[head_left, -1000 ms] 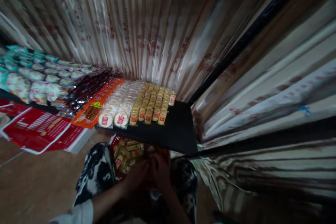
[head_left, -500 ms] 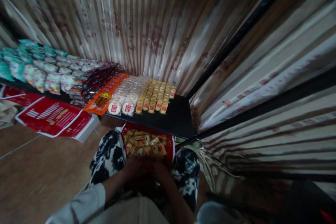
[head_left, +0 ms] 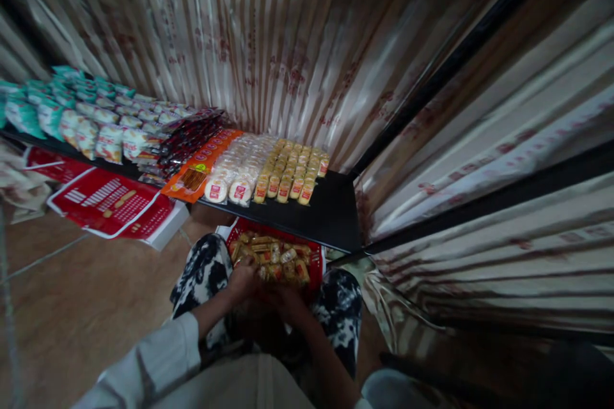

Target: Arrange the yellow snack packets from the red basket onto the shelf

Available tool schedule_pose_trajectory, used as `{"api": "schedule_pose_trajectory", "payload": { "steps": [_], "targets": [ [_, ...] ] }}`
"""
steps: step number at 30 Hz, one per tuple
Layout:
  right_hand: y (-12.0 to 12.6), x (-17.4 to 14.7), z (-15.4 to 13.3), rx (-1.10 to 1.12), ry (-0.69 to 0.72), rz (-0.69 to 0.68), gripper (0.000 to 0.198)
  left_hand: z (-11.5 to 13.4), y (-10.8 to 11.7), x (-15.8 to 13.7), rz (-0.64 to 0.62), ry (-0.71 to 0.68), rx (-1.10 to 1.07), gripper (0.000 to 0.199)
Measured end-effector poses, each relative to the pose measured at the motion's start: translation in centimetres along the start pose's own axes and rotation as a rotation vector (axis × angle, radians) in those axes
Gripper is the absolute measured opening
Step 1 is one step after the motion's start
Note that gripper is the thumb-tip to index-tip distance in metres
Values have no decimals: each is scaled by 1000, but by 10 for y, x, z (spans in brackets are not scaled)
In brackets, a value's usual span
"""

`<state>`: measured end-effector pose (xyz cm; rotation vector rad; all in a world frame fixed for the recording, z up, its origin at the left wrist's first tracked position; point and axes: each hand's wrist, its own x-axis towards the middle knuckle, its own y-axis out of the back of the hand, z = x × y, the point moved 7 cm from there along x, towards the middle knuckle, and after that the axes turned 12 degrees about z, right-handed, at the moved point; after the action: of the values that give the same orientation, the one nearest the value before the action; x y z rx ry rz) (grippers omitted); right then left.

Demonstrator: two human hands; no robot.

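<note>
wrapped biscuits point(head_left: 275, 257) lay in a red bag point(head_left: 315, 260) between the trouser legs point(head_left: 204, 275). the left hand point(head_left: 243, 278) was at their eight o'clock, the right hand point(head_left: 289, 303) at six; whether either gripped anything could not be told. toward twelve, yellow packets point(head_left: 289, 166) lined a black shelf point(head_left: 330, 217).
</note>
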<state>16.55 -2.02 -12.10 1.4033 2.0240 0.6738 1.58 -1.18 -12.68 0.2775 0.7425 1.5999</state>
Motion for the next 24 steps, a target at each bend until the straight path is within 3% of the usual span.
{"api": "schedule_pose_trajectory", "payload": {
  "steps": [6,10,19,24],
  "targets": [
    [-8,36,-4,146,-56,-23,32,9,13,62,68,-104,494,47],
    [-16,56,8,201,-157,35,34,0,13,84,-12,-12,624,58],
    [-18,80,33,218,-311,153,30,-7,12,116,27,-50,727,46],
    [-25,90,36,244,-357,161,25,0,17,120,135,-138,707,40]
  ]
}}
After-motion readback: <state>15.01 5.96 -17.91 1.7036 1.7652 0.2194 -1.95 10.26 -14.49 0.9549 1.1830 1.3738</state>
